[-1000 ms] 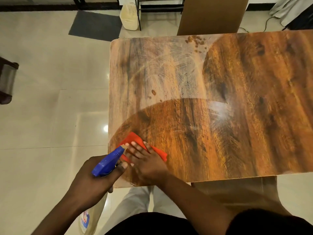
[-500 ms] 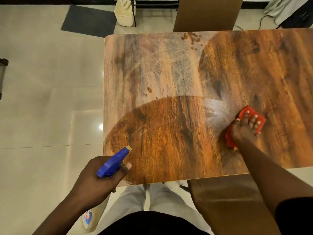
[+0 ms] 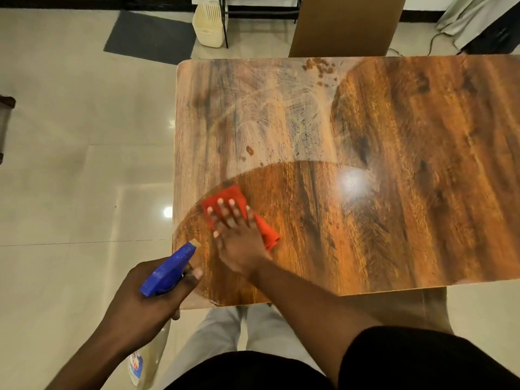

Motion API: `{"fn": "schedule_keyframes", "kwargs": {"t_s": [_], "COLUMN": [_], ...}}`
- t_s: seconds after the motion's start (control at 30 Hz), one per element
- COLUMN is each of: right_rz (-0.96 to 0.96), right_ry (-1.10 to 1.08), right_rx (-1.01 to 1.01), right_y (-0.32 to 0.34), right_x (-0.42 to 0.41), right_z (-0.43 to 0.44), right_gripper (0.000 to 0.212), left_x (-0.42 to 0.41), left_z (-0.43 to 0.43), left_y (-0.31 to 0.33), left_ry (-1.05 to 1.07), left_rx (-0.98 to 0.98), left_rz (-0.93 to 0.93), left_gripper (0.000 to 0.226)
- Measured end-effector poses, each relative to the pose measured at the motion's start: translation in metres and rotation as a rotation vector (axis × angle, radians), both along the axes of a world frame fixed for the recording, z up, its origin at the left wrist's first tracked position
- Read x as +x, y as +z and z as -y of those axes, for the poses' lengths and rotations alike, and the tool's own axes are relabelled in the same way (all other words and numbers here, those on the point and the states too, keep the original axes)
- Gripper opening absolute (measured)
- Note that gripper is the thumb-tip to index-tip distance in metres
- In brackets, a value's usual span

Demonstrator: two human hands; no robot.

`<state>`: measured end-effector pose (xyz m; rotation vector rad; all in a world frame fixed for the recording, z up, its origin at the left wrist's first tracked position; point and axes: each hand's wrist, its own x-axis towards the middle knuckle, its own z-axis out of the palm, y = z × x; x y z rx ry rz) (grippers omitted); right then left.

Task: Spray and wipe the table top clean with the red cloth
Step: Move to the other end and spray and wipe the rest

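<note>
Wiping is under way at the near left part of the table [image 3: 394, 192]. The right hand [image 3: 239, 237] lies flat with fingers spread on the red cloth [image 3: 225, 194], pressing it against the wood rather than closing around it, so its grip is open and the cloth sits pinned beneath the palm and fingers, with a fold of it poking out to the right of the hand. The left hand [image 3: 146, 302] is just beside it, off the near left corner of the table, with its grip clamped around the neck of the spray bottle [image 3: 168, 271]; the blue nozzle points toward the cloth hand and the bottle body hangs down below the fist. Judging by the surface, the job looks roughly half done: the wood around and to the right of the cloth hand is dark and glossy, while beyond it, farther from the person, a pale hazy patch with swirled streaks is left. A brown spot [image 3: 249, 150] and a cluster of crumbs [image 3: 319, 67] at the far edge also seem to need wiping.
</note>
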<state>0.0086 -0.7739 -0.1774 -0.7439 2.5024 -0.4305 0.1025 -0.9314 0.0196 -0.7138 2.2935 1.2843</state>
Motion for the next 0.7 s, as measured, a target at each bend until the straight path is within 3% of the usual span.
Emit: {"fn": "schedule_keyframes", "kwargs": {"t_s": [0.13,0.3,0.53,0.7], "right_rz": [-0.019,-0.087,-0.119,-0.017], "right_ry": [0.314,0.510,0.092,-0.295], "right_rx": [-0.058,-0.028,0.200,0.181], "right_y": [-0.009,-0.019,-0.015,-0.003], "right_x": [0.072,0.104,0.050,-0.028], "right_z": [0.018,-0.056,-0.194,-0.186], "right_gripper": [0.062,0.068,0.064,0.070], "left_x": [0.007,0.022,0.047,0.065], "left_z": [0.004,0.014,0.028,0.041], "left_y": [-0.003,-0.008,-0.010,-0.010], "left_ry": [-0.021,-0.027,0.043,0.151], "left_rx": [-0.034,-0.046,-0.051,-0.006], "left_rz": [0.006,0.039,0.062,0.053], "left_gripper": [0.037,0.037,0.037,0.028]}}
